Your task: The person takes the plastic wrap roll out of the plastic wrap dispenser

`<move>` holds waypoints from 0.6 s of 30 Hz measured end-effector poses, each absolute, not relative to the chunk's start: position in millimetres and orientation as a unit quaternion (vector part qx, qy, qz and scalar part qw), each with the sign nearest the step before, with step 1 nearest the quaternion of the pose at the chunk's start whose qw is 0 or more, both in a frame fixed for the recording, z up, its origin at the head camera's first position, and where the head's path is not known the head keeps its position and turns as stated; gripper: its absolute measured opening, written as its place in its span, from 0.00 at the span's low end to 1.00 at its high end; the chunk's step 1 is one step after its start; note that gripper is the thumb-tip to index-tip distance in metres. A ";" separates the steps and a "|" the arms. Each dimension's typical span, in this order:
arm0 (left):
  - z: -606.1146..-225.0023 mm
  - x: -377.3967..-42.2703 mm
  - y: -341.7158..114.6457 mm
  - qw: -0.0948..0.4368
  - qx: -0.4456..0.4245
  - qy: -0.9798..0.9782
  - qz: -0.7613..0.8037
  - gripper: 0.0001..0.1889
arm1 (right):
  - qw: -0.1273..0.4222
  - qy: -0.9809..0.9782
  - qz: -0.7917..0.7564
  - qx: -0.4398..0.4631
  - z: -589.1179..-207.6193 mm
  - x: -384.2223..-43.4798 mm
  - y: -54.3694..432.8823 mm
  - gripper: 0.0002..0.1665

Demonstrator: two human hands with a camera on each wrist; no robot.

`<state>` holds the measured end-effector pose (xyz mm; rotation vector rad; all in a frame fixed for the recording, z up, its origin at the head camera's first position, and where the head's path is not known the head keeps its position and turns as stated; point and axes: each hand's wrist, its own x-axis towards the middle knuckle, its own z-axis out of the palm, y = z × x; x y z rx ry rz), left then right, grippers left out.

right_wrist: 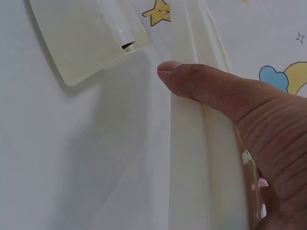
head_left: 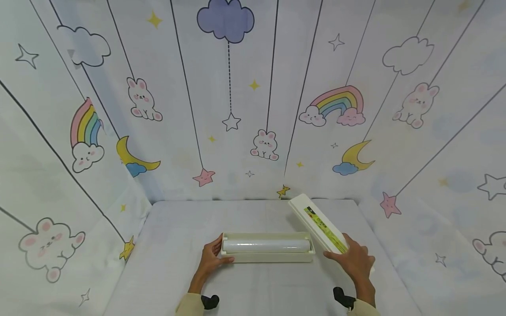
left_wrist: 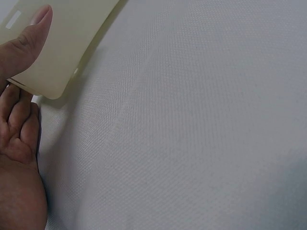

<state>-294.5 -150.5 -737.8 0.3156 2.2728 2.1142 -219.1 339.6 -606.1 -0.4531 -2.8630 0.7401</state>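
A cream plastic wrap dispenser box (head_left: 272, 258) lies lengthwise on the white surface, its top off. Inside it sits a roll of clear plastic wrap (head_left: 265, 245). My left hand (head_left: 211, 259) grips the box's left end, with the thumb on the front wall (left_wrist: 62, 52) and the other fingers round the end. My right hand (head_left: 356, 261) holds the long cream lid (head_left: 308, 210), which bears a green and yellow label. The lid is tilted, its far end up to the left, beside the box's right end. In the right wrist view the thumb (right_wrist: 206, 84) presses along the lid's edge.
A white cloth covers the table (head_left: 166, 228). Behind it and at both sides stand white fabric walls (head_left: 237, 175) printed with rabbits, stars, clouds and rainbows. Black straps (head_left: 210, 302) show at both wrists.
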 end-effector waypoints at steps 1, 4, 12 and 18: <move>-737.8 -294.5 -150.3 0.009 0.103 0.728 0.677 0.60 | 0.075 -0.954 0.246 -0.153 -605.8 -218.6 339.9 0.63; -737.5 -294.6 -149.2 0.004 0.106 0.733 0.672 0.60 | 0.071 -0.954 0.245 -0.157 -606.0 -217.9 341.5 0.62; -726.7 -288.4 -146.7 0.007 0.098 0.735 0.671 0.57 | 0.069 -0.952 0.242 -0.172 -606.3 -215.8 344.0 0.65; -726.6 -288.2 -146.5 0.010 0.096 0.741 0.665 0.57 | 0.067 -0.952 0.239 -0.180 -610.7 -214.6 345.5 0.62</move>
